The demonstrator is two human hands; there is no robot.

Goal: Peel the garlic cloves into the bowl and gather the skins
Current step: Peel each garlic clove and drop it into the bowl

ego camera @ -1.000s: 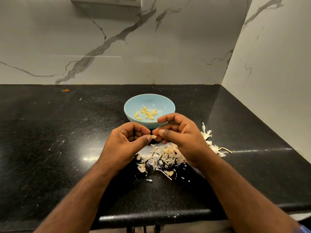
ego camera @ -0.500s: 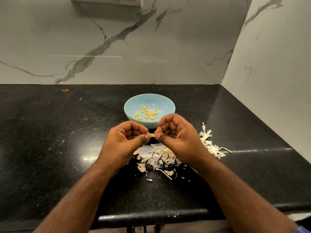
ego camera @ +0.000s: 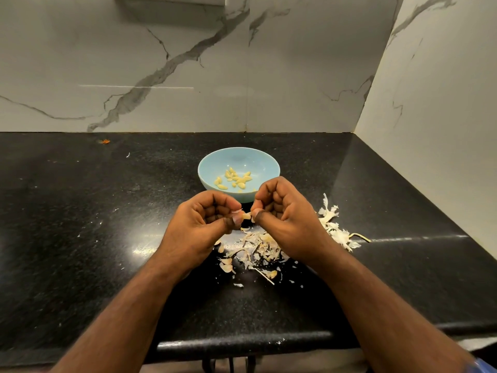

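Observation:
A small garlic clove [ego camera: 246, 216] is pinched between the thumb tips of my left hand [ego camera: 199, 224] and my right hand [ego camera: 285, 216], just in front of the light blue bowl [ego camera: 215, 160]. Several peeled yellow cloves [ego camera: 236, 179] lie inside the bowl. Both hands have their fingers curled in. A heap of papery skins [ego camera: 255, 249] lies on the black counter under my hands, and a whiter clump of skins with a stem [ego camera: 336, 227] lies to the right of my right hand.
The black stone counter [ego camera: 80, 224] meets marble walls behind and on the right. A small orange scrap [ego camera: 105, 141] lies far back on the left. The counter's front edge [ego camera: 242, 343] runs below my forearms.
My hands have risen slightly toward the bowl and my right hand's fingers have curled in tighter; the clove stays pinched between both thumbs.

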